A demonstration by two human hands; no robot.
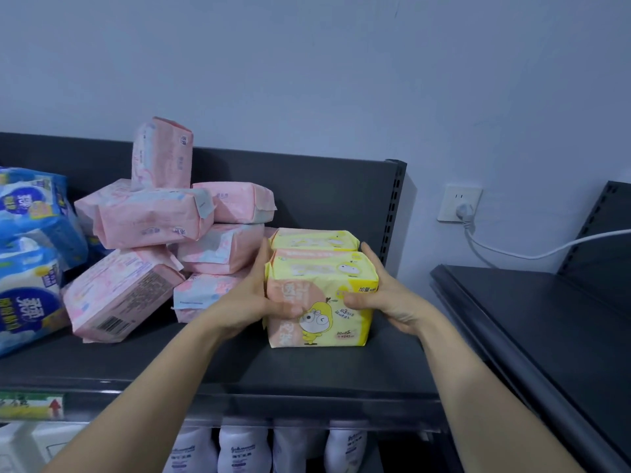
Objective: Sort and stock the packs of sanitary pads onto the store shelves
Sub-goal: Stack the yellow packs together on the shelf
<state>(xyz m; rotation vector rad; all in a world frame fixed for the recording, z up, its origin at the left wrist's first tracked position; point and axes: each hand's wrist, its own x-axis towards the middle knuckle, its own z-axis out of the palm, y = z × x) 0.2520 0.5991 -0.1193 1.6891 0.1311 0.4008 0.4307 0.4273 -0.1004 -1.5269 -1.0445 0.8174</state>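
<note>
Yellow pack between both hands' grip

A yellow pack with a cartoon figure stands upright near the right end of the shelf, a second yellow pack just behind it. Left of them, pink packs lie in a loose, tilted heap, one standing on top. Blue packs are stacked at the shelf's left end.

White bottles below; plug in wall socket.
</note>
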